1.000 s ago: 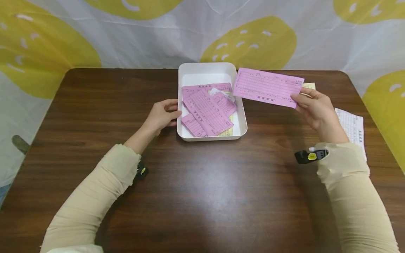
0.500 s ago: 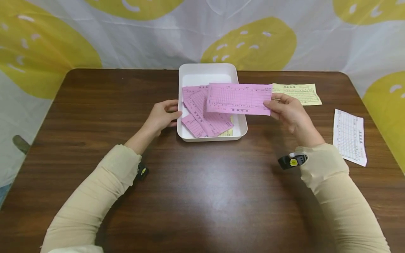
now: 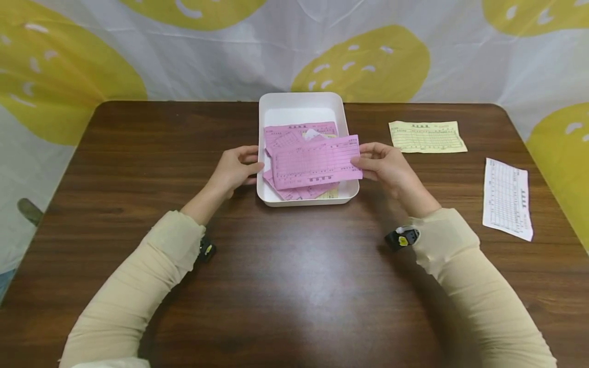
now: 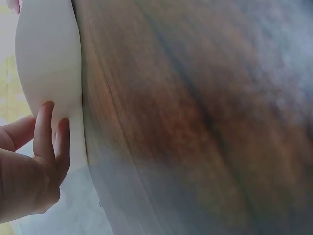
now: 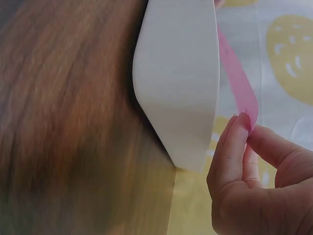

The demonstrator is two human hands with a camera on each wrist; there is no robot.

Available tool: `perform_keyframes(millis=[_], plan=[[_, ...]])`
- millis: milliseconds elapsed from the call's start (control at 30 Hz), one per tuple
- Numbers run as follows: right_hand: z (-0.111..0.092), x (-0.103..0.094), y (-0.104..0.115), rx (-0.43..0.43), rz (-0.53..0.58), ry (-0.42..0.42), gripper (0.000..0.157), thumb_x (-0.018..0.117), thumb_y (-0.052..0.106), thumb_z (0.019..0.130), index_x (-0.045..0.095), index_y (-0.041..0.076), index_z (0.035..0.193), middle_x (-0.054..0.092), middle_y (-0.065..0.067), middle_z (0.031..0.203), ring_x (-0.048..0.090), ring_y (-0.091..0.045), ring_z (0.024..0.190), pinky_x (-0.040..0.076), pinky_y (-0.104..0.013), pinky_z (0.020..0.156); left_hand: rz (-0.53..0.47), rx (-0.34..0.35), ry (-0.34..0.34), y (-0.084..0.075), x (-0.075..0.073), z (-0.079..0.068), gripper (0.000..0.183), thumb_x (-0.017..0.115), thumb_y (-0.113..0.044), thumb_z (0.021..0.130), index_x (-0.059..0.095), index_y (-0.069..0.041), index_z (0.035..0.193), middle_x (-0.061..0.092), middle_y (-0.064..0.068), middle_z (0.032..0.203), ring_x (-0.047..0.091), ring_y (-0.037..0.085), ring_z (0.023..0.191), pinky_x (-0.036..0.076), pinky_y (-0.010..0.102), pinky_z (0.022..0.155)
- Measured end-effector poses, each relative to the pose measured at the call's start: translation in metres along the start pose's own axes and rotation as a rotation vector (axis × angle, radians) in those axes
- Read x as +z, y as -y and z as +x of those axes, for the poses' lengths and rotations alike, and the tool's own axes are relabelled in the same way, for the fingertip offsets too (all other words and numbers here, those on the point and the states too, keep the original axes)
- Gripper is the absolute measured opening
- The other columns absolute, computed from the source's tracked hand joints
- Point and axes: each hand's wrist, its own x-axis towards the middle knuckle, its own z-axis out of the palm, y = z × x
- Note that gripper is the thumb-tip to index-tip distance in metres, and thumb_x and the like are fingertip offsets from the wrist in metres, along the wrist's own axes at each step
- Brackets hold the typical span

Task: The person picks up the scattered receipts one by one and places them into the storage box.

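Observation:
My right hand [image 3: 386, 166] pinches the right end of a pink printed form slip [image 3: 317, 161] between thumb and fingers. The slip spans the white plastic tray [image 3: 301, 99] and overlaps its right rim in the head view; from the right wrist, the pink slip [image 5: 237, 73] shows edge-on above the rim. Inside the tray lie several pink slips [image 3: 301, 131], with bits of white and yellow paper among them. My left hand [image 3: 234, 168] rests its fingertips against the tray's left wall. In the left wrist view, fairly straight fingers [image 4: 44, 129] touch the tray's outer side.
A yellow slip [image 3: 428, 137] lies on the brown wooden table [image 3: 294, 286] to the right of the tray. Farther right is a white slip [image 3: 507, 199]. A curtain with yellow shapes [image 3: 363, 64] hangs along the table's back edge.
My right hand has carried the pink slip leftward and down, from the tray's right side to over the tray, uncovering the yellow and white slips. The left hand has stayed at the tray.

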Motion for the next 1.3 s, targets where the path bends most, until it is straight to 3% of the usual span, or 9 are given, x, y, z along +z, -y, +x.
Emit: perform_keyframes(millis=[167, 567, 767, 967, 1100, 1300], plan=[[0.001, 0.008, -0.003, 0.015, -0.045, 0.007, 0.015, 0.055, -0.007, 0.091, 0.052, 0.004, 0.1, 0.066, 0.01, 0.074, 0.064, -0.001, 0.071, 0.057, -0.013, 0.068, 0.0, -0.002, 0.001, 0.0, 0.0, -0.001, 0.052, 0.057, -0.007, 0.094, 0.041, -0.006, 0.144, 0.052, 0.018, 0.139, 0.059, 0.027, 0.114, 0.059, 0.025, 0.08], [0.005, 0.023, -0.006, -0.051, -0.344, -0.06, 0.029, 0.063, -0.002, 0.087, 0.053, -0.01, 0.113, 0.061, 0.011, 0.075, 0.058, 0.001, 0.067, 0.053, -0.012, 0.061, -0.006, 0.006, -0.002, 0.001, 0.001, -0.001, 0.049, 0.057, -0.006, 0.094, 0.044, -0.006, 0.142, 0.054, 0.017, 0.137, 0.06, 0.022, 0.105, 0.059, 0.019, 0.071], [0.006, 0.025, -0.007, -0.142, -0.522, -0.093, 0.034, 0.064, 0.0, 0.086, 0.056, -0.011, 0.117, 0.061, 0.001, 0.082, 0.054, 0.003, 0.067, 0.051, -0.009, 0.061, 0.002, -0.001, -0.005, 0.0, 0.0, -0.001, 0.05, 0.057, -0.007, 0.094, 0.044, -0.006, 0.142, 0.054, 0.017, 0.137, 0.06, 0.022, 0.105, 0.059, 0.018, 0.069], [0.005, 0.026, -0.006, -0.2, -0.651, -0.104, 0.037, 0.065, 0.0, 0.086, 0.057, -0.009, 0.121, 0.064, -0.019, 0.095, 0.053, 0.006, 0.067, 0.049, -0.007, 0.06, 0.007, -0.011, -0.005, -0.001, 0.0, -0.002, 0.051, 0.058, -0.007, 0.094, 0.043, -0.007, 0.143, 0.053, 0.017, 0.138, 0.06, 0.024, 0.11, 0.059, 0.026, 0.081], [0.004, 0.027, -0.005, -0.21, -0.703, -0.114, 0.038, 0.065, 0.002, 0.086, 0.057, -0.009, 0.122, 0.064, -0.026, 0.101, 0.054, 0.002, 0.071, 0.049, -0.005, 0.06, 0.006, -0.01, -0.004, -0.001, 0.0, -0.001, 0.052, 0.058, -0.007, 0.094, 0.042, -0.007, 0.143, 0.053, 0.017, 0.138, 0.059, 0.025, 0.111, 0.059, 0.026, 0.082], [0.004, 0.027, -0.003, -0.206, -0.742, -0.12, 0.037, 0.065, 0.005, 0.087, 0.058, -0.008, 0.122, 0.064, -0.026, 0.103, 0.06, -0.013, 0.08, 0.048, -0.004, 0.06, 0.004, -0.008, -0.002, 0.0, 0.0, 0.0, 0.051, 0.057, -0.007, 0.094, 0.042, -0.007, 0.144, 0.053, 0.017, 0.139, 0.06, 0.025, 0.111, 0.059, 0.026, 0.081]])
